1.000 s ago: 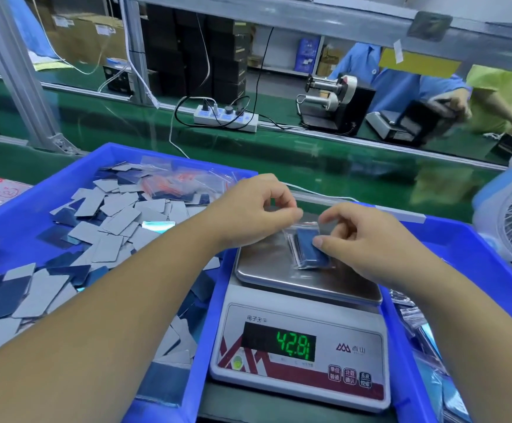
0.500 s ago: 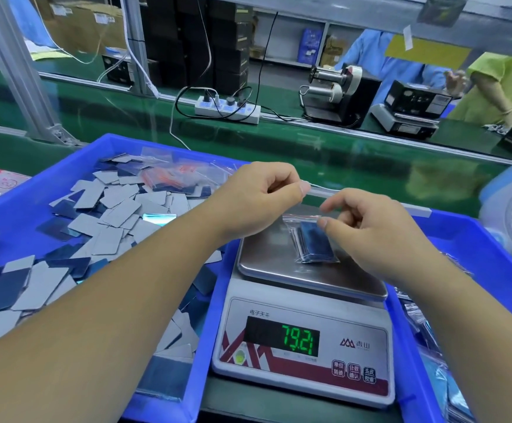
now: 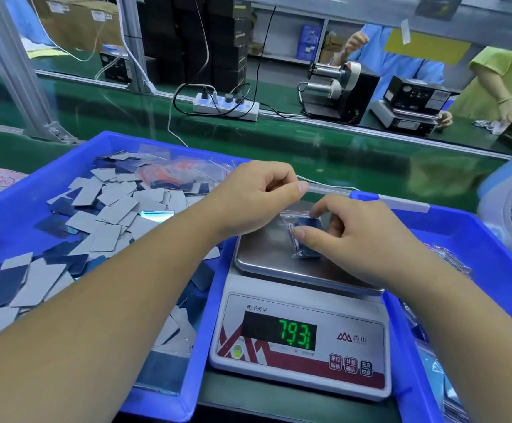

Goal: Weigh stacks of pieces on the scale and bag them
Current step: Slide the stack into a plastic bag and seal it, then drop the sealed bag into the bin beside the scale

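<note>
Right hand [image 3: 361,239] pinches the small zip bag [image 3: 305,236] of blue pieces on the scale [image 3: 300,300] pan beneath it. Left hand [image 3: 257,199] just beside, fingertips pinched, on what unclear. Bag looks light, slick, floppy; best gripped by the stiff stack inside.

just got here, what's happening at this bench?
A person is weighing and bagging small pieces. A clear zip bag holding a stack of blue pieces lies on the pan of the scale, whose display shows digits 7931. The right hand pinches the bag; the left hand is closed just above its top edge, grip contents unclear. Loose grey and blue pieces fill the blue tray on the left.
</note>
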Demonstrator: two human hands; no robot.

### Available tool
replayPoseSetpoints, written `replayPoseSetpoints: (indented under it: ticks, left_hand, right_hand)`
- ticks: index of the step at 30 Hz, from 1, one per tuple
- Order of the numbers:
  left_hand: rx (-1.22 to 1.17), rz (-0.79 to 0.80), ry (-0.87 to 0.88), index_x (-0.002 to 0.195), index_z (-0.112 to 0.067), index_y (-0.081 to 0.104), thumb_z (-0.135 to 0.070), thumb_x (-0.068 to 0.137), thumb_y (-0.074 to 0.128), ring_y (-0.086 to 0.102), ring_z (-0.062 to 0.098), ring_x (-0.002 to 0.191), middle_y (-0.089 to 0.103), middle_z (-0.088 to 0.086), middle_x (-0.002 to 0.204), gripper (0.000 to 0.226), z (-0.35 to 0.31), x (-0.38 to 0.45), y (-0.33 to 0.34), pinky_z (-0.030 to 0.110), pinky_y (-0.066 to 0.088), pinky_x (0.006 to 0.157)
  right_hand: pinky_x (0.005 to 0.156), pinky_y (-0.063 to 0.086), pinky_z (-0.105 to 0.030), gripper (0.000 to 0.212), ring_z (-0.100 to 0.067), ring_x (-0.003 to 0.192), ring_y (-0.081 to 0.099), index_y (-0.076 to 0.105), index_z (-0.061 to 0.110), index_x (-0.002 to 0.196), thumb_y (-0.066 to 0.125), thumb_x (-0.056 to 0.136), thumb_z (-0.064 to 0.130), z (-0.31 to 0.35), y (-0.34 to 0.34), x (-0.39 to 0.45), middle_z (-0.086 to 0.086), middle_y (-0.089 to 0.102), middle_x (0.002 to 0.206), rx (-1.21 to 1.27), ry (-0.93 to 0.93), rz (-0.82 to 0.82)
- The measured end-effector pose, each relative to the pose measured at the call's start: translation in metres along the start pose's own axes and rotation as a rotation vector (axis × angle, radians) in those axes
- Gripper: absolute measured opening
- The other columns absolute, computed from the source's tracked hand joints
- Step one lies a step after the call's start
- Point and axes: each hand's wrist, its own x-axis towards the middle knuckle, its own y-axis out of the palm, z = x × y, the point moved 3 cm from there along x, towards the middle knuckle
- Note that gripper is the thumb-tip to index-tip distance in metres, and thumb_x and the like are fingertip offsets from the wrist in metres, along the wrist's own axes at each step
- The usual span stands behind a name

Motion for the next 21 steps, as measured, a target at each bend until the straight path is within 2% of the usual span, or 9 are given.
replayPoseSetpoints:
  ticks: [2,4,7,9,11,14,17,19,21]
  left_hand:
    - [-0.012,-0.005,-0.001,0.080,-0.010,0.064,-0.041,0.090,0.055,0.035,0.003,0.049,0.038,-0.016,0.049,0.034,0.000,0.000,0.000,0.013,0.028,0.048]
    - [-0.015,-0.008,-0.004,0.080,-0.009,0.064,-0.040,0.090,0.055,0.034,0.003,0.049,0.038,-0.016,0.048,0.034,-0.001,-0.001,0.001,0.013,0.028,0.048]
    - [0.015,0.005,0.010,0.078,-0.013,0.064,-0.036,0.092,0.058,0.035,0.003,0.051,0.040,-0.016,0.051,0.028,-0.003,-0.002,0.003,0.014,0.031,0.050]
    - [0.038,0.021,0.026,0.076,-0.016,0.063,-0.035,0.093,0.059,0.036,0.003,0.051,0.041,-0.015,0.051,0.025,-0.006,-0.003,0.005,0.014,0.032,0.051]
    - [0.059,0.026,0.042,0.074,-0.018,0.062,-0.037,0.090,0.056,0.038,0.003,0.051,0.043,-0.016,0.051,0.025,-0.010,-0.004,0.008,0.013,0.031,0.050]
    - [0.062,0.027,0.060,0.074,-0.019,0.062,-0.039,0.088,0.054,0.038,0.004,0.051,0.042,-0.015,0.051,0.027,-0.016,-0.006,0.012,0.012,0.032,0.050]
    - [0.039,0.028,0.071,0.073,-0.020,0.063,-0.039,0.088,0.055,0.037,0.004,0.051,0.042,-0.014,0.053,0.026,-0.017,-0.006,0.013,0.012,0.031,0.050]
    - [0.029,0.032,0.076,0.073,-0.022,0.064,-0.038,0.088,0.055,0.038,0.004,0.050,0.042,-0.014,0.053,0.024,-0.018,-0.006,0.015,0.012,0.030,0.049]
    - [0.030,0.033,0.068,0.073,-0.023,0.064,-0.038,0.087,0.055,0.039,0.005,0.050,0.043,-0.014,0.052,0.023,-0.017,-0.006,0.015,0.013,0.031,0.049]
  right_hand:
    - [0.057,0.043,-0.031,0.072,-0.007,0.071,0.054,0.052,0.039,0.104,0.033,0.059,0.092,0.004,0.002,-0.002,0.014,0.056,0.068,-0.094,0.001,0.021]
    - [0.055,0.038,-0.030,0.071,-0.012,0.076,0.054,0.049,0.037,0.104,0.035,0.059,0.091,0.011,0.005,-0.004,0.016,0.055,0.074,-0.201,-0.017,0.016]
    - [0.056,0.036,-0.031,0.049,-0.018,0.078,0.053,0.051,0.031,0.103,0.050,0.073,0.070,0.020,0.006,-0.004,0.012,0.059,0.082,-0.282,-0.037,-0.020]
    - [0.054,0.034,-0.031,0.035,-0.021,0.075,0.051,0.052,0.030,0.099,0.053,0.075,0.056,0.020,0.001,-0.004,0.010,0.054,0.077,-0.328,-0.040,-0.011]
    - [0.053,0.034,-0.030,0.030,-0.022,0.075,0.051,0.052,0.028,0.096,0.055,0.074,0.049,0.011,-0.014,-0.004,0.008,0.052,0.073,-0.339,-0.016,0.004]
    - [0.051,0.033,-0.027,0.029,-0.019,0.072,0.053,0.054,0.025,0.094,0.059,0.074,0.046,-0.019,-0.050,-0.003,0.005,0.058,0.073,-0.256,0.108,-0.099]
    - [0.051,0.033,-0.027,0.027,-0.009,0.068,0.049,0.053,0.024,0.091,0.061,0.075,0.044,-0.062,-0.076,-0.009,0.005,0.057,0.073,-0.191,0.346,-0.189]
    - [0.053,0.038,-0.028,0.026,-0.011,0.067,0.051,0.055,0.021,0.089,0.062,0.076,0.042,-0.084,-0.073,-0.017,0.003,0.058,0.074,-0.226,0.478,-0.081]
    - [0.053,0.041,-0.027,0.029,-0.016,0.061,0.054,0.059,0.015,0.077,0.062,0.077,0.044,-0.098,-0.057,-0.023,0.001,0.060,0.067,-0.254,0.539,0.100]
